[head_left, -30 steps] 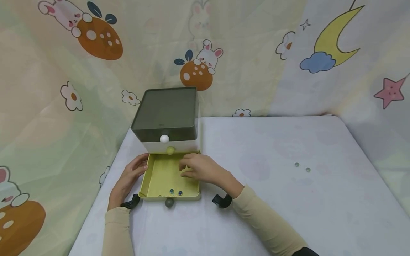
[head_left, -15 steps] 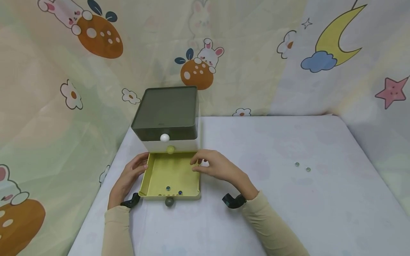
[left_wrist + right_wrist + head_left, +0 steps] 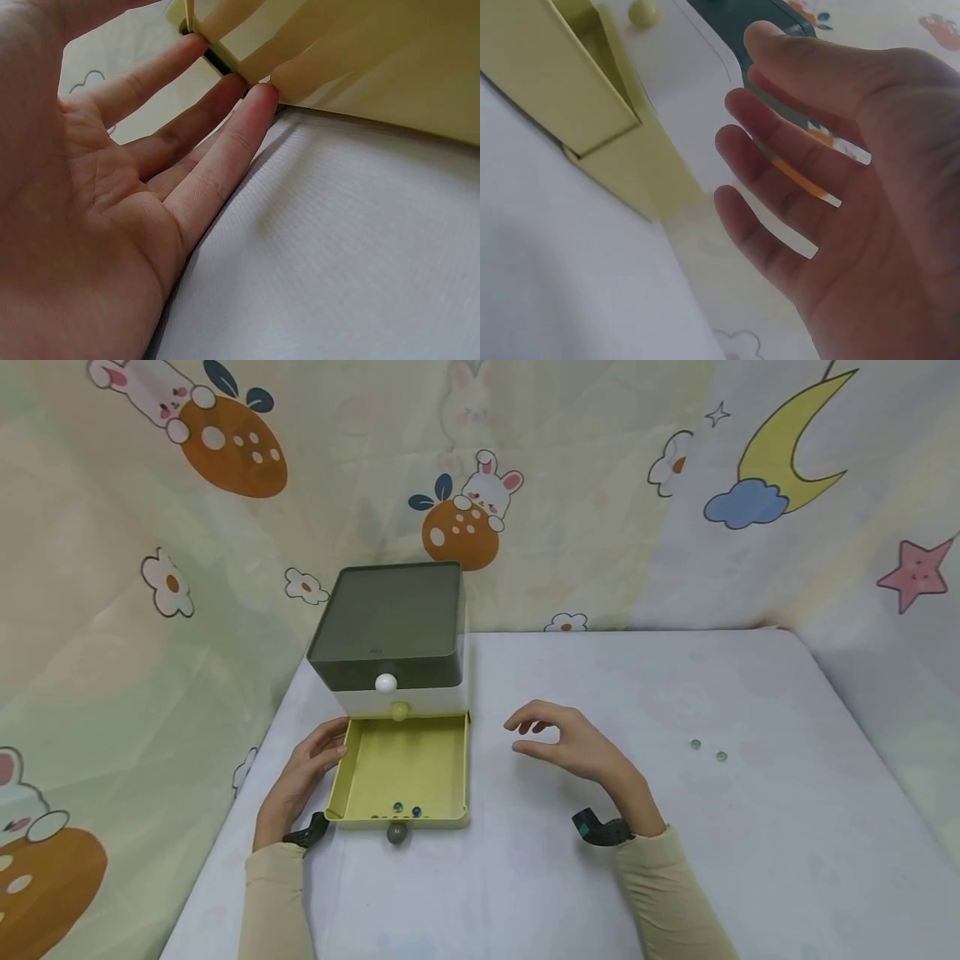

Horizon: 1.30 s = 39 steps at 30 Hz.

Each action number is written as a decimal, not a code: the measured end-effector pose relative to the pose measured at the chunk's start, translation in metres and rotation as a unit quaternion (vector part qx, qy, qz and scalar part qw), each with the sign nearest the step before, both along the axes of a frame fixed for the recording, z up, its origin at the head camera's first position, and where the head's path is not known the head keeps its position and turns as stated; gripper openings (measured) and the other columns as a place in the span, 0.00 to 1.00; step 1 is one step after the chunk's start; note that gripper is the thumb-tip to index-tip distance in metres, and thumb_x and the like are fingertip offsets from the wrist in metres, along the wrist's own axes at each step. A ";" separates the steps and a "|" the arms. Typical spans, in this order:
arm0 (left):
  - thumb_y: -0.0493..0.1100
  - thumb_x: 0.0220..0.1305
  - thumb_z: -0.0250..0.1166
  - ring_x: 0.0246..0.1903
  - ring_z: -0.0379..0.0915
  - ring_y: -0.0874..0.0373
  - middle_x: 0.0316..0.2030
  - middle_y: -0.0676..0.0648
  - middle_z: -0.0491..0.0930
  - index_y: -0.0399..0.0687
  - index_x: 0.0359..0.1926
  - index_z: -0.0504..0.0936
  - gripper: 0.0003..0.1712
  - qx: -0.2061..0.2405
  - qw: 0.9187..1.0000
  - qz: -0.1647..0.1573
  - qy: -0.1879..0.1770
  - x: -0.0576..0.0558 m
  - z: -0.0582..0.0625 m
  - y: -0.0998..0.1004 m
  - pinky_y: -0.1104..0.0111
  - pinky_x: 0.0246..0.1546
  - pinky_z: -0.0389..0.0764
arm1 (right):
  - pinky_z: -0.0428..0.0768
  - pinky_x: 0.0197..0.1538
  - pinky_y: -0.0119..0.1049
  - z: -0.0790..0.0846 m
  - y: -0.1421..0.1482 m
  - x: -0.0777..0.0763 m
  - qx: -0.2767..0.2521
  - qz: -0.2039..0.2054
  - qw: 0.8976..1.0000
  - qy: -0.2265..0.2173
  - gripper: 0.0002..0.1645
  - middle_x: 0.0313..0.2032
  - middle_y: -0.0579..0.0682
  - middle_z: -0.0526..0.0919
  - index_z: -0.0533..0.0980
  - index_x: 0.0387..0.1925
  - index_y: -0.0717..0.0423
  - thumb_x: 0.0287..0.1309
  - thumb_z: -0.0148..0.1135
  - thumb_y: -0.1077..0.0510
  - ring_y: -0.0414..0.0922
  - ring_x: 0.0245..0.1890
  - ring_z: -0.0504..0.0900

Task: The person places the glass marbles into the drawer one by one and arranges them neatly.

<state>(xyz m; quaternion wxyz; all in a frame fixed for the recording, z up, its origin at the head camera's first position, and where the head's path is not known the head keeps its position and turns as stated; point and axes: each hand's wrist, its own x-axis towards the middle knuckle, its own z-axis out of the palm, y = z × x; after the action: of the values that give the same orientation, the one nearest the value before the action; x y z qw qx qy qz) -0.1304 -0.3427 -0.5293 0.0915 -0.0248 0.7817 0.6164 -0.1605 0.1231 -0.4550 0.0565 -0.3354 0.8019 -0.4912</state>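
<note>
A yellow drawer (image 3: 408, 764) is pulled out from the bottom of a small chest with a dark green top (image 3: 390, 614). Inside it, near the front wall, lie a greenish marble (image 3: 397, 807) and a dark blue marble (image 3: 416, 812), with several more partly hidden behind the wall. My left hand (image 3: 302, 777) rests on the drawer's left side, and in the left wrist view its fingertips (image 3: 261, 96) touch the yellow wall. My right hand (image 3: 573, 739) hovers right of the drawer, fingers loosely bent and holding nothing, as the right wrist view confirms.
Two pale marbles (image 3: 708, 751) lie apart on the white tablecloth (image 3: 787, 843) at the right. A printed curtain (image 3: 585, 527) hangs behind and at the sides of the table. The drawer's round knob (image 3: 397, 833) juts out at the front.
My right hand has left the space over the drawer and moved right, its fingers spreading apart. The marbles in the drawer have rolled slightly. My left hand has stayed put.
</note>
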 end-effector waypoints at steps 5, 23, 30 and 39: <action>0.48 0.77 0.61 0.65 0.68 0.70 0.79 0.42 0.60 0.49 0.80 0.61 0.36 -0.004 1.000 -0.005 0.004 0.001 0.001 0.000 0.81 0.59 0.71 | 0.81 0.59 0.39 -0.005 0.021 0.005 -0.028 -0.037 0.999 0.009 0.15 0.50 0.39 0.85 0.82 0.53 0.38 0.66 0.71 0.55 0.48 0.51 0.83; 0.50 0.78 0.60 0.66 0.66 0.70 0.79 0.43 0.59 0.51 0.80 0.60 0.36 -0.014 1.000 -0.006 0.006 0.002 0.003 -0.004 0.83 0.59 0.69 | 0.78 0.50 0.26 -0.028 0.057 0.022 -0.112 -0.268 0.953 0.089 0.19 0.48 0.52 0.87 0.82 0.55 0.55 0.63 0.71 0.66 0.37 0.45 0.79; 0.49 0.78 0.60 0.64 0.68 0.70 0.78 0.43 0.60 0.49 0.80 0.60 0.36 -0.012 1.000 -0.001 0.006 0.002 0.000 -0.003 0.81 0.58 0.72 | 0.75 0.51 0.31 -0.037 0.066 0.031 -0.130 -0.355 0.923 0.067 0.21 0.50 0.52 0.87 0.82 0.56 0.53 0.61 0.73 0.65 0.41 0.45 0.79; 0.49 0.78 0.60 0.64 0.68 0.70 0.79 0.41 0.59 0.48 0.80 0.59 0.37 -0.008 1.000 -0.007 0.006 0.000 -0.001 0.000 0.81 0.58 0.72 | 0.73 0.50 0.30 -0.044 0.095 0.041 -0.089 -0.412 0.905 0.053 0.22 0.50 0.53 0.87 0.82 0.58 0.52 0.63 0.73 0.61 0.39 0.44 0.79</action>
<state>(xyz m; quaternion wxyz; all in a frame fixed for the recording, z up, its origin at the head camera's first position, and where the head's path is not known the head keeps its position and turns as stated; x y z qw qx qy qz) -0.1301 -0.3425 -0.5300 0.0910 -0.0165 0.7876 0.6093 -0.1191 0.2177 -0.4989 -0.2240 -0.0042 0.8235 -0.5212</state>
